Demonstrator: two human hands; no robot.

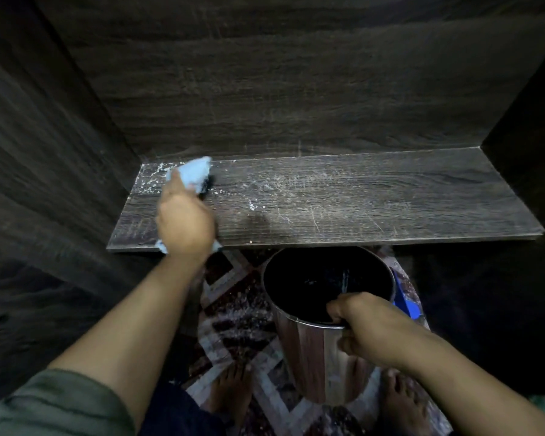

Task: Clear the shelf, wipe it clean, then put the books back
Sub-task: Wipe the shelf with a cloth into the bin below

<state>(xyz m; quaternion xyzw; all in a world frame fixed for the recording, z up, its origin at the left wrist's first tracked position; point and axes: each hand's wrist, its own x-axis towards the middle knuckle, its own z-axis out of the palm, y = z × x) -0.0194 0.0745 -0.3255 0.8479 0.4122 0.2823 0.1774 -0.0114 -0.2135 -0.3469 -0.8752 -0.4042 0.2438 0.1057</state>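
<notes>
Shelf board of dark, scratched wood-grain laminate sits flat between matching side panels, speckled with white crumbs that lie thickest at its back left corner. There a soft, bunched pale-blue cloth lies on the board, gripped in the left hand with fingers closed over it. Just under the front edge, the right hand is clenched on the rim of a cylindrical bin, wood-patterned outside and dark inside. Below lie a geometric rug and bare feet.
</notes>
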